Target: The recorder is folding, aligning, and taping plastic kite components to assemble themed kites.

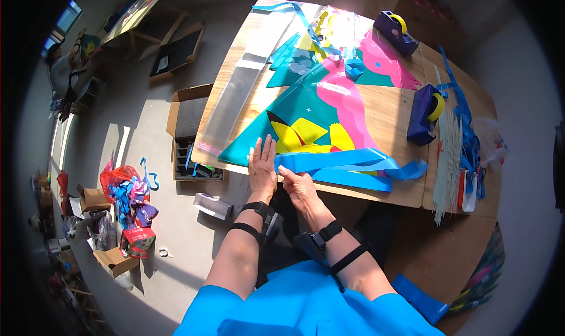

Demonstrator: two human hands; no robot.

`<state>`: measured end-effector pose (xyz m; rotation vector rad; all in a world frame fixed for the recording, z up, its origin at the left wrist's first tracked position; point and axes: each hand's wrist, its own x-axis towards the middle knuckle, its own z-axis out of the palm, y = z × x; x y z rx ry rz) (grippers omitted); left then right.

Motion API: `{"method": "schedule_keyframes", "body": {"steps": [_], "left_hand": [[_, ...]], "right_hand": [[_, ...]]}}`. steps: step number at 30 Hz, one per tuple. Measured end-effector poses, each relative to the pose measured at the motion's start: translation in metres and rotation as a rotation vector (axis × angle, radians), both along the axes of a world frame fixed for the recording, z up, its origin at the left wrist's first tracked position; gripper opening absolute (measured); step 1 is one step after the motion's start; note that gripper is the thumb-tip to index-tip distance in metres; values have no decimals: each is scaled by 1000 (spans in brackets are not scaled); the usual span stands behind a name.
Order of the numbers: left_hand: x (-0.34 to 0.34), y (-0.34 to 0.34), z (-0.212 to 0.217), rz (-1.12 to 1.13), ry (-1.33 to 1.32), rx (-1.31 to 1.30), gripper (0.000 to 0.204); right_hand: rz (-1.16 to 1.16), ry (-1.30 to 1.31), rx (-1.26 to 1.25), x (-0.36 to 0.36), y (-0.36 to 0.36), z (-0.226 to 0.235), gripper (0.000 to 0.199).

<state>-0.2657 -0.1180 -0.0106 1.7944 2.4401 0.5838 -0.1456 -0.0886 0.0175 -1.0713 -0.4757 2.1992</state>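
A triangular teal, pink and yellow kite sail [306,109] lies across the near part of the wooden table. My left hand [262,166] rests flat on its near edge, fingers stretched out, beside the end of a blue ribbon [347,159]. Thumb and fingertips together, my right hand [299,189] pinches that ribbon near its left end; the exact grip is partly hidden. The ribbon runs right along the sail's near edge and loops back at the table's edge. Farther back lies another pink and teal sail [382,59].
Two purple tape dispensers [421,115] stand toward the right. Beyond them are thin white rods [448,159] and a bunch of blue ribbons [468,130]. Clear plastic sleeves [232,103] lie along the left. An open cardboard box [191,130] sits on the floor; another person [67,71] is far left.
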Motion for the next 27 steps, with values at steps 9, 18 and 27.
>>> {"method": "schedule_keyframes", "body": {"steps": [9, 18, 27], "left_hand": [[-1, 1, -5, 0, 6, 9, 64], [0, 1, -3, 7, 50, -26, 67], [0, 2, -6, -8, 67, -89, 73]], "right_hand": [[-106, 458, -51, 3, 34, 14, 59], [-492, 399, 65, 109, 56, 34, 24], [-676, 123, 196, 273, 56, 18, 26]]}}
